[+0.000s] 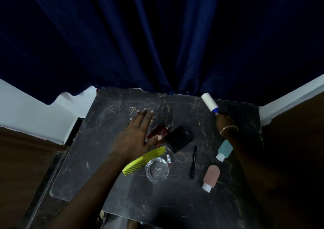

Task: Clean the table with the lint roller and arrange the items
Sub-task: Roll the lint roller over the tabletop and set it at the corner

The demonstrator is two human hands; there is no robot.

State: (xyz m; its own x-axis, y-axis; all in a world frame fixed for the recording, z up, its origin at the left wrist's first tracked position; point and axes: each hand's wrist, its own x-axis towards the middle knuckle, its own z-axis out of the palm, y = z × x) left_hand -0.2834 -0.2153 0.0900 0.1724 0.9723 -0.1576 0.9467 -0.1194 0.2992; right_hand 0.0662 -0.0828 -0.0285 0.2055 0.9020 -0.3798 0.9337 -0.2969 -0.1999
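A dark marble table [108, 185] fills the lower middle of the head view. My right hand [223, 121] grips the blue handle of a white lint roller [209, 101], held over the table's far right. My left hand [135, 134] lies flat with fingers spread near the table's middle, its thumb touching a red perfume bottle [157, 132]. Next to that bottle sits a black jar [179, 138]. In front lie a yellow-green comb [142, 160], a clear glass ashtray [157, 171], a small silver tube [168, 158], a black pen [193, 161], a blue bottle [224, 150] and a pink bottle [211, 177].
A dark blue curtain [157, 36] hangs right behind the table's far edge. White wall strips [35, 109] and brown floor [22, 167] flank the table. Pale scuffs and bits of lint [133, 108] mark the far part of the tabletop.
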